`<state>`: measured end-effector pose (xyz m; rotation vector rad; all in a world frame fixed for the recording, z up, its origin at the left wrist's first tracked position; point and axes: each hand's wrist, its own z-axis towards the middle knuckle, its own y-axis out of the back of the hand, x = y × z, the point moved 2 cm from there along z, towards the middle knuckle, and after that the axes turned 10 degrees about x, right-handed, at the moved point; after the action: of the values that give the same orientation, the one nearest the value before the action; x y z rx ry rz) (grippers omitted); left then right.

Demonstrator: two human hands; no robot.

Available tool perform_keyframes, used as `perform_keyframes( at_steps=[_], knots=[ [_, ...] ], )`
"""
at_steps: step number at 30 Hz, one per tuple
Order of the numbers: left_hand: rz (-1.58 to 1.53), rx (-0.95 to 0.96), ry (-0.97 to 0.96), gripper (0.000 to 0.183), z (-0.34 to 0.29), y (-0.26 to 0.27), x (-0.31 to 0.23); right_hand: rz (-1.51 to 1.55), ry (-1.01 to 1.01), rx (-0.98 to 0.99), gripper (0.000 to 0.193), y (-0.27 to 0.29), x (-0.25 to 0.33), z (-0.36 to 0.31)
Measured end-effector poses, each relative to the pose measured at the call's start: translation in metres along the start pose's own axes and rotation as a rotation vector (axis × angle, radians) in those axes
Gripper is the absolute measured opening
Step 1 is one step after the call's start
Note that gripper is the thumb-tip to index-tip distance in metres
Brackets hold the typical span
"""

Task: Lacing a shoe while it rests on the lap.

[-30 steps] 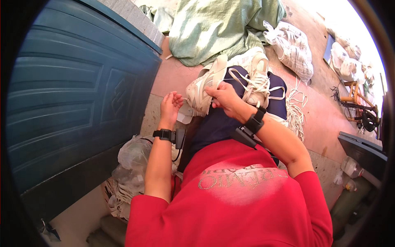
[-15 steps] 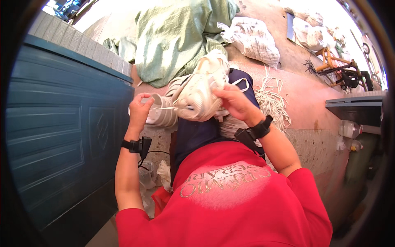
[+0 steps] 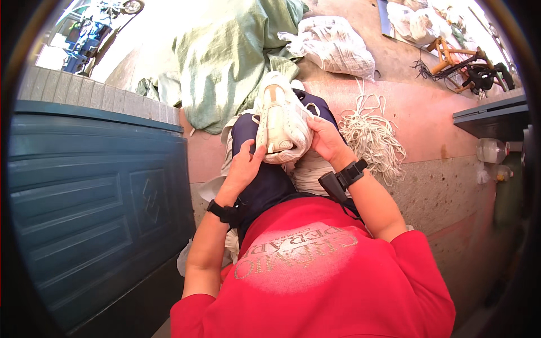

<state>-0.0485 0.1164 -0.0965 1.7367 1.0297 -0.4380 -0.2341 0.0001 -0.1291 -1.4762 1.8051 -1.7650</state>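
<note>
A cream and white sneaker (image 3: 276,127) rests over my dark-trousered knees, its opening turned toward me. My right hand (image 3: 328,142) grips its right side, thumb and fingers closed at the edge. A white shoelace (image 3: 313,109) loops out beside those fingers. At the sneaker's lower left, my left hand (image 3: 242,169) has its thumb and forefinger apart, with a fingertip against or very near the shoe. I see nothing held in it. Dark bands circle both wrists.
Right of my legs lies a tangled pile of white laces (image 3: 372,135). Ahead are a green sheet (image 3: 225,56) and a white plastic sack (image 3: 332,48). A blue panelled door (image 3: 84,197) stands close on the left. Wooden stool-like frames (image 3: 456,62) are at far right.
My left hand has come in from the left to the sneaker; the lace it drew taut no longer shows there. The sneaker has turned more upright, still in my right hand. The view has shifted.
</note>
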Motion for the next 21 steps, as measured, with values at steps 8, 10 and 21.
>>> perform_keyframes(
  at_steps=[8,10,21],
  knots=[
    [0.286,-0.065,-0.063,0.038,-0.009,-0.016,-0.033,-0.683,0.056,-0.221,0.026,0.012,0.004,-0.013],
    [0.465,-0.016,-0.025,0.033,-0.023,-0.033,-0.042,-1.128,0.246,-0.384,0.030,0.003,0.010,-0.030],
    [0.166,-0.125,-0.085,0.029,0.008,-0.023,-0.023,-1.773,0.261,-0.268,0.031,-0.036,-0.007,-0.044]
  ],
)
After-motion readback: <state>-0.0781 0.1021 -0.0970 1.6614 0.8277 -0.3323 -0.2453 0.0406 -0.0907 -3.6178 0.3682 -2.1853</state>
